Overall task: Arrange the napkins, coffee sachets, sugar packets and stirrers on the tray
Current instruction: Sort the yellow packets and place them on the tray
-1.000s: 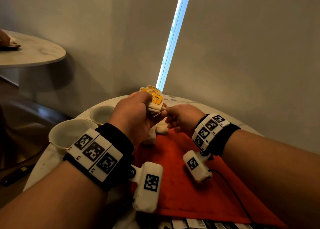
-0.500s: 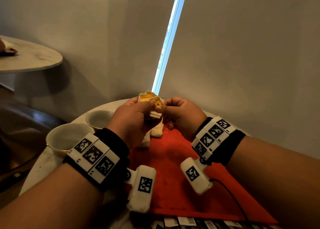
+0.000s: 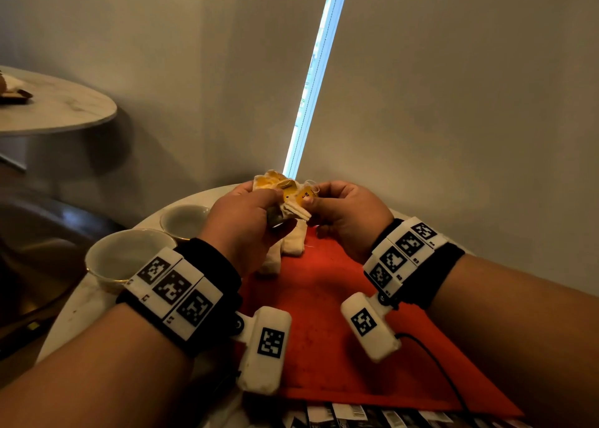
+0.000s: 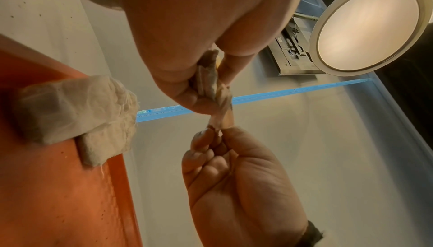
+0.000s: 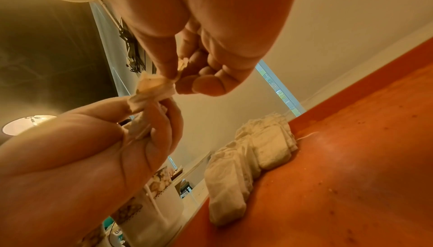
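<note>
Left hand [image 3: 246,223] gripped a bunch of soft, paper-like sachets [image 3: 275,184] with yellow tags above the orange tray [image 3: 324,314]; right hand [image 3: 343,213] pinched one tagged sachet from the bunch; a small pile of limp, pillow-shaped sachets [image 5: 246,158] lay at the tray's far corner; most arranging appeared outstanding; two round cups [image 3: 129,255] stood on the counter [image 3: 74,311] beside the tray.

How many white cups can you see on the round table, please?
2. The nearer cup stands at the table's left edge, just beyond the left wrist. The farther cup sits behind it, left of the left hand. The hands and forearms could hide others.
</note>
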Tool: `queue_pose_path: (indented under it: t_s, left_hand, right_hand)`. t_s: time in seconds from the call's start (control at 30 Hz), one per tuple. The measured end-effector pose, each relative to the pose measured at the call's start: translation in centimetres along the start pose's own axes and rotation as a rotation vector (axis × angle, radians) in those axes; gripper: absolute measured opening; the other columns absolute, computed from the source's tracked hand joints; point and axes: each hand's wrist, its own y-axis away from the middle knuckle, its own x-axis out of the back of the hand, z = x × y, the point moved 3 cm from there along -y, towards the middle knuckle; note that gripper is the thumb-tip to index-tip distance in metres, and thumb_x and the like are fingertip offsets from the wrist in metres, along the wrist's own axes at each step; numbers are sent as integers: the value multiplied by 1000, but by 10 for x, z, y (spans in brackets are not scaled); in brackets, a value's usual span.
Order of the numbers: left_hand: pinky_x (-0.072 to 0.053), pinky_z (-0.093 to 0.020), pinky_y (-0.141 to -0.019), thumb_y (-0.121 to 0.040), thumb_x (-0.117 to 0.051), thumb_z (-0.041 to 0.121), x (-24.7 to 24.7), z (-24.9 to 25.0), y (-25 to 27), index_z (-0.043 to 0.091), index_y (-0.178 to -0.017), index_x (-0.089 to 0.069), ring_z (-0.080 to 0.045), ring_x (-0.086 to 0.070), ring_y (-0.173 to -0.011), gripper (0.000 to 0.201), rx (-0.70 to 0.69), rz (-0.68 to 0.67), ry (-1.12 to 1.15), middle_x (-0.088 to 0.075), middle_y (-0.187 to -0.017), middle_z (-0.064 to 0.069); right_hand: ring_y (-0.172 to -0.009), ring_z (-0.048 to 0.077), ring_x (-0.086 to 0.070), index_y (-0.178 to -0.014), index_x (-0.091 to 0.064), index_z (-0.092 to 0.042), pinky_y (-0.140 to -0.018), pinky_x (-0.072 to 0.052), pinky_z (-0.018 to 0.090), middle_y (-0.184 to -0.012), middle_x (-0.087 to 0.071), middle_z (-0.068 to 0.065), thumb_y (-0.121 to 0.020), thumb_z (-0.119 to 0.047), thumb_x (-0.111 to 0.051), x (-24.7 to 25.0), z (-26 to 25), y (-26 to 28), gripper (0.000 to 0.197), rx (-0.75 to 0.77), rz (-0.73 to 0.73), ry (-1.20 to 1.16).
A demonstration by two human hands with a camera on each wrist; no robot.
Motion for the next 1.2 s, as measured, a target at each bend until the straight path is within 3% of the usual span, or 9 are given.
queue_pose_path:
  t_s: [0.23, 0.47, 0.57, 0.63, 0.8, 1.03, 1.2]
  left_hand:
    - [-54, -26, -53, -98, -56, 6, 3, 3, -4, 15, -99, -64, -22, -69, -82, 12, -48, 97, 35, -70, -97, -13]
    - [-55, -25, -54, -99, -57, 10, 7, 7, -6, 17, -104, -64, -23, -70, -88, 11, -77, 149, 75, -71, -100, -12]
    - [-54, -25, -53, -99, -56, 9, 7, 8, -6, 17, -102, -63, -21, -69, -81, 11, -88, 124, 79, -71, -93, -9]
    - [-53, -25, -53, -99, -56, 9, 6, 8, -6, 16, -101, -63, -20, -69, -78, 11, -96, 113, 76, -70, -90, -9]
    - [-55, -27, -56, -99, -56, 9, 5, 7, -6, 16, -101, -63, -23, -69, -85, 10, -82, 115, 66, -70, -97, -12]
    - [-56, -26, -57, -99, -57, 8, 5, 7, -5, 17, -98, -63, -24, -70, -90, 11, -71, 110, 67, -71, -98, -11]
    - [-56, -24, -55, -99, -57, 9, 5, 7, -5, 17, -102, -63, -23, -69, -90, 10, -61, 111, 63, -70, -101, -11]
  right_hand:
    - [-63, 22, -62, -88, -67, -9, -54, -43, 32, -83, -68, 16, -92, 2, -58, 12, 1, -9, 15, -38, 65, -3]
    - [-68, 18, -59, -82, -70, -15, -55, -45, 32, -80, -69, 9, -90, -5, -61, 34, 6, -22, 16, -53, 221, 312]
    - [-60, 14, -58, -78, -70, -20, -52, -47, 28, -69, -67, 3, -87, -1, -63, 31, 12, -26, 23, -117, 112, 575]
    - [-60, 14, -60, -84, -71, -20, -53, -48, 28, -75, -69, 8, -88, 1, -64, 25, 18, -28, 22, -195, -32, 718]
    - [-60, 13, -60, -102, -72, -12, -55, -51, 28, -76, -67, 5, -90, 0, -65, 8, 24, -28, 19, -330, -256, 778]
    - [-57, 7, -62, -86, -72, -23, -51, -49, 21, -74, -69, -2, -90, -6, -68, -3, 34, -46, 17, -306, -127, 856]
    - [-64, 14, -63, -78, -71, -24, -64, -56, 30, -76, -70, 1, -87, -6, -70, -5, 41, -53, 20, -290, -56, 843]
